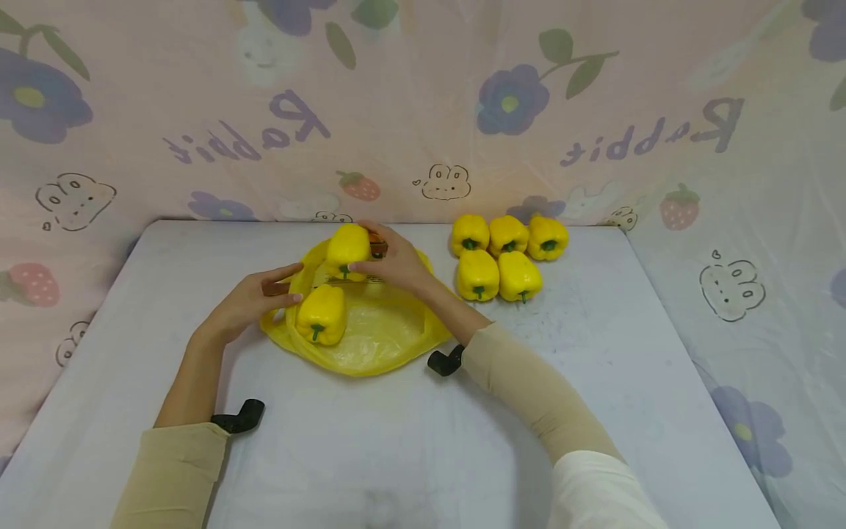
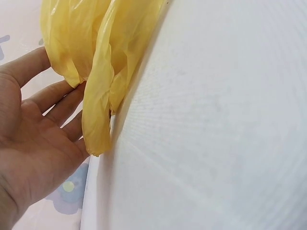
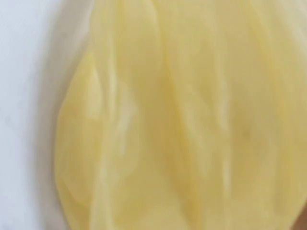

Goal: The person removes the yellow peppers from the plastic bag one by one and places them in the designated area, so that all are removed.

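Observation:
A yellow plastic bag [image 1: 377,338] lies with its mouth spread wide on the table. My right hand [image 1: 396,257] reaches over its far side and grips a yellow bell pepper [image 1: 346,246], thumb and fingers at the pepper's right side. Another yellow bell pepper [image 1: 322,314] sits inside, at the left. Beside the bag's left rim is my left hand [image 1: 254,297], fingers extended; the left wrist view has its fingertips against the yellow film [image 2: 72,43], next to a hanging handle [image 2: 97,110]. Blurred bag plastic [image 3: 168,120] fills most of the right wrist view.
Several yellow bell peppers [image 1: 478,275] stand grouped at the back right of the white table [image 1: 595,382]. Something small, orange and dark [image 1: 378,246], shows beside the right hand. A patterned curtain [image 1: 410,110] hangs behind the table.

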`<state>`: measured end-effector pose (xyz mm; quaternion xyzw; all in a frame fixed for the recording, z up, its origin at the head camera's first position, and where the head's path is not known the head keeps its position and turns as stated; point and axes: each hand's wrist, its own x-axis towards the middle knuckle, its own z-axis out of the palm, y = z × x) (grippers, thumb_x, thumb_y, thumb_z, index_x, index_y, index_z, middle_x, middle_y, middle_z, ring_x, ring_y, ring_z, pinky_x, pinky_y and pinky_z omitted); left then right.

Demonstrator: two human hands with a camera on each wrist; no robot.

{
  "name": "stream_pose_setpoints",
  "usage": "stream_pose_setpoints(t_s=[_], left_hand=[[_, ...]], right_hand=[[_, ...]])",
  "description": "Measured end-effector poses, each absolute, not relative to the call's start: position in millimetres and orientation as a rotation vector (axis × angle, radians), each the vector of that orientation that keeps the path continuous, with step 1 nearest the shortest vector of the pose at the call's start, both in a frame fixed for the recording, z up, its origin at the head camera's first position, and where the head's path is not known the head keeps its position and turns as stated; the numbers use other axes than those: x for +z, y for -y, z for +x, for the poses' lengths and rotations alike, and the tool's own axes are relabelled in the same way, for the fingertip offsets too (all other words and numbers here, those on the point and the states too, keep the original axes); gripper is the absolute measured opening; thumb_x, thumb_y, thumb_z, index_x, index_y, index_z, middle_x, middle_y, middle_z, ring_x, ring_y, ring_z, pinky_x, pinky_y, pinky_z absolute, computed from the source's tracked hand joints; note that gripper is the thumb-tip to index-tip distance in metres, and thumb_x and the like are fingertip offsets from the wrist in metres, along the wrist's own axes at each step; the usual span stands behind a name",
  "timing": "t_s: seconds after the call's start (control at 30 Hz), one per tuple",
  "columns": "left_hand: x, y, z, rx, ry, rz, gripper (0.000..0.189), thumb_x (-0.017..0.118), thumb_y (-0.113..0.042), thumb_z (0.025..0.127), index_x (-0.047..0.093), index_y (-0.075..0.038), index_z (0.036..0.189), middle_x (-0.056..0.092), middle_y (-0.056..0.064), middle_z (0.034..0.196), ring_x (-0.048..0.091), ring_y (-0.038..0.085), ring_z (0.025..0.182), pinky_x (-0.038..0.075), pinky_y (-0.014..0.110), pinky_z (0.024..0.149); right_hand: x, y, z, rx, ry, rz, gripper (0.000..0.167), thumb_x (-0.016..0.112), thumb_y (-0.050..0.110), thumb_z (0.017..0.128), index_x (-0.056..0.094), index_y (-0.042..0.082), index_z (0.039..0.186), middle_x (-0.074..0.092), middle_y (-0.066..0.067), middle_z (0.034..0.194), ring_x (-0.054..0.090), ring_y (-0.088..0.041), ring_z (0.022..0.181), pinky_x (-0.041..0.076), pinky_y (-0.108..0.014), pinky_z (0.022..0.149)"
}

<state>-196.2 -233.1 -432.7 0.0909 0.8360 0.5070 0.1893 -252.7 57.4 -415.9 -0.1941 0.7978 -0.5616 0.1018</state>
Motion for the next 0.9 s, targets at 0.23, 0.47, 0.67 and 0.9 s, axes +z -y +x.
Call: stream_pose_setpoints(t_s=[0.23,0.47,0.67,0.9], left_hand=[[-433,234,-197,1.422,-2.342,0.254,0.076,0.069,-0.034,0.094,0.032,-0.011,0.156,0.032,0.015,0.159,0.034,0.043,0.141,0.023,0.063,0.114],[-432,233,-197,1.385,-2.368,0.220,0.076,0.070,-0.037,0.093,0.033,-0.015,0.156,0.033,0.017,0.158,0.034,0.044,0.141,0.023,0.065,0.113],[-429,231,-196,1.346,-2.396,0.191,0.076,0.070,-0.037,0.093,0.033,-0.017,0.156,0.031,0.016,0.159,0.033,0.043,0.142,0.024,0.064,0.113],[-430,231,-195,1.375,-2.377,0.198,0.075,0.071,-0.034,0.093,0.033,-0.018,0.156,0.032,0.015,0.159,0.034,0.042,0.141,0.025,0.063,0.113]], right_hand=[[-411,-72,-250,-1.653,-2.380,-0.593,0.081,0.083,0.031,0.082,0.041,0.028,0.152,0.045,0.006,0.149,0.054,-0.020,0.120,0.049,-0.036,0.101],[-406,-90,-249,-1.685,-2.369,-0.658,0.081,0.082,0.026,0.084,0.039,0.026,0.153,0.038,0.007,0.154,0.054,-0.020,0.123,0.052,-0.027,0.095],[-399,-104,-246,-1.655,-2.378,-0.657,0.082,0.080,0.020,0.086,0.036,0.025,0.155,0.034,0.004,0.158,0.051,-0.023,0.126,0.051,-0.031,0.099],[-368,-122,-228,-1.647,-2.321,-0.631,0.080,0.076,0.012,0.088,0.034,0.017,0.156,0.031,-0.003,0.159,0.047,-0.028,0.130,0.049,-0.037,0.101]])
